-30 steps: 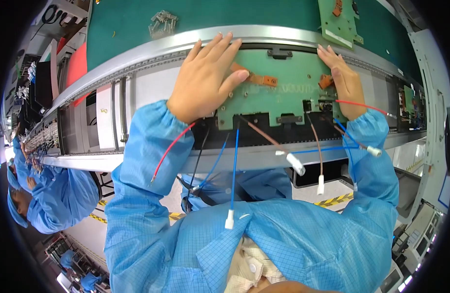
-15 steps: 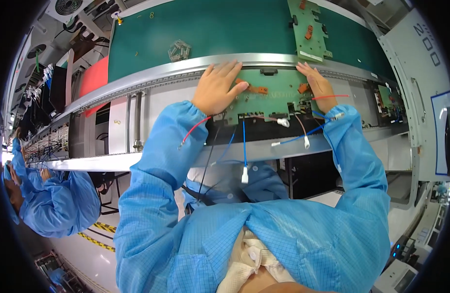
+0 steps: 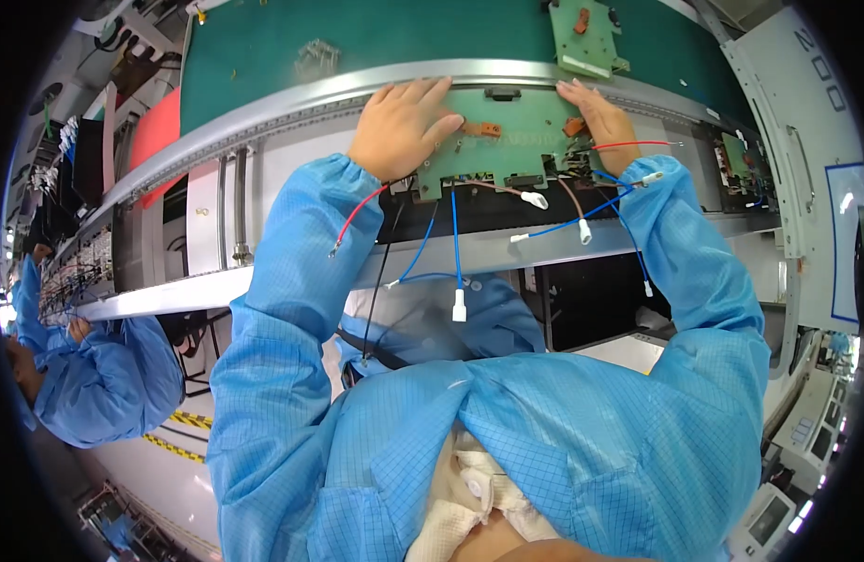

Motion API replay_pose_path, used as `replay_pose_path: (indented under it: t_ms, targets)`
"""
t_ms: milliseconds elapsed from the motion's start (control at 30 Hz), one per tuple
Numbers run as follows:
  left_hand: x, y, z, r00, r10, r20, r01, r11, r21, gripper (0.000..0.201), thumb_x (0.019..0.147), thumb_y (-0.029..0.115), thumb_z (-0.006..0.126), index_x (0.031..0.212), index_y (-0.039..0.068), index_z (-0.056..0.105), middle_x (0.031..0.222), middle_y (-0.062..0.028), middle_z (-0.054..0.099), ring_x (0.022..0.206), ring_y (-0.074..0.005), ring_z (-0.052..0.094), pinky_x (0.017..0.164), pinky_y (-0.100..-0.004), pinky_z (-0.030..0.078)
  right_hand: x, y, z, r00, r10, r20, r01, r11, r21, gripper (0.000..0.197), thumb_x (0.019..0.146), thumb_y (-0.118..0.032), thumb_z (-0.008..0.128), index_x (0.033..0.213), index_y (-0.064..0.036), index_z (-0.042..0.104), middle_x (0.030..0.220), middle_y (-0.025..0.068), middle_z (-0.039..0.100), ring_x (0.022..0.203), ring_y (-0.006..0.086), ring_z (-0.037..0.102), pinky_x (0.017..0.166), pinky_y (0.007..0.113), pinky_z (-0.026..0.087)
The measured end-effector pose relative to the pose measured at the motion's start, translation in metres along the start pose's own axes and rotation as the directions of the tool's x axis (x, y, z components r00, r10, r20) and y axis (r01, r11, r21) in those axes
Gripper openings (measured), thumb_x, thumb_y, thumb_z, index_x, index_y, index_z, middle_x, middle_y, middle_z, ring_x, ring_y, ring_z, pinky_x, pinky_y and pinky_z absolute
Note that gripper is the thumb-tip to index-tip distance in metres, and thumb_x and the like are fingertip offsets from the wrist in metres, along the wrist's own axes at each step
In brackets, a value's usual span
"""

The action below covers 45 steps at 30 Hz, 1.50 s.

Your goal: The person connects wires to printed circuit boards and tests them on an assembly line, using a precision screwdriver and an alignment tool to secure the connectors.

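Note:
A green circuit board (image 3: 516,155) lies in front of me on a black carrier (image 3: 493,217). My left hand (image 3: 401,129) rests flat over its left end, fingers stretched out and the thumb on the board near an orange-brown component (image 3: 482,129). At the right end my right hand (image 3: 602,124) lies with fingers extended, beside a second orange-brown component (image 3: 574,126). Neither hand grips anything. Loose leads hang off the near edge: a blue wire with a white connector (image 3: 460,304), a red wire (image 3: 355,214) by my left wrist and another red wire (image 3: 628,145) across my right hand.
A metal rail (image 3: 357,92) runs behind the board. Beyond it, a green mat (image 3: 413,37) bears another circuit board (image 3: 582,42) and a small pile of metal parts (image 3: 317,58). A co-worker in a blue coat (image 3: 104,379) is at the far left.
The whole scene sits higher in the picture, so my view has shifted. Both hands keep their places on the board, and the hanging wires show slightly different positions.

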<state>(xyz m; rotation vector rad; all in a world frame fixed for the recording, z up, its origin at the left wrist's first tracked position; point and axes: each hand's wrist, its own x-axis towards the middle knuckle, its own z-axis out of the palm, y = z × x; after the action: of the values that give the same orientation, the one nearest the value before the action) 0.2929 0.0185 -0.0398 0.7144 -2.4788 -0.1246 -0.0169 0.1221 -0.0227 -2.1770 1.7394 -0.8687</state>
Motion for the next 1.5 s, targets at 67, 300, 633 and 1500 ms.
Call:
replay_pose_path:
  t_ms: [67,300,633,1500]
  targets:
    - [-0.002,-0.016,0.012,1.000,-0.001,0.003,0.000,0.999,0.037,0.055,0.090,0.044,0.046,0.127,0.004,0.048,0.120,-0.0141,0.055,0.112,-0.0307,0.049,0.097,-0.0416,0.034,0.008,0.012,0.015,1.000,-0.019,-0.001,0.019,1.000,0.002,0.045,0.099,-0.030,0.026,0.125,-0.0030,0.052,0.131,0.0128,0.051,0.130,0.0296,0.037,0.112,0.040,0.017]
    - [0.020,-0.050,0.044,0.989,-0.105,0.108,0.110,0.993,-0.037,0.059,0.092,0.052,0.035,0.132,0.009,0.044,0.136,-0.0123,0.043,0.127,-0.0296,0.037,0.104,-0.0450,0.027,0.045,0.046,0.027,0.939,0.340,-0.045,-0.277,0.830,0.484,0.040,0.100,-0.027,0.031,0.123,-0.0046,0.055,0.126,0.0091,0.055,0.122,0.0210,0.046,0.103,0.029,0.032]
    - [0.040,-0.024,0.048,0.984,-0.097,0.147,0.097,0.995,0.011,0.062,0.092,0.056,0.032,0.134,0.011,0.042,0.137,-0.0107,0.042,0.131,-0.0296,0.033,0.107,-0.0496,0.022,0.029,0.061,-0.007,0.995,-0.048,0.083,0.041,0.995,0.093,0.045,0.100,-0.031,0.031,0.121,0.0008,0.054,0.130,0.0158,0.051,0.128,0.0277,0.040,0.105,0.033,0.029]
    - [-0.021,-0.077,-0.031,0.984,-0.172,-0.052,0.144,0.929,-0.342,0.036,0.094,0.027,0.047,0.125,0.012,0.052,0.133,-0.0134,0.047,0.124,-0.0299,0.043,0.101,-0.0360,0.035,-0.060,0.090,-0.044,0.935,0.335,-0.113,-0.340,0.940,-0.031,0.046,0.099,-0.035,0.032,0.117,0.0008,0.054,0.117,0.0171,0.057,0.110,0.0282,0.053,0.096,0.033,0.038]
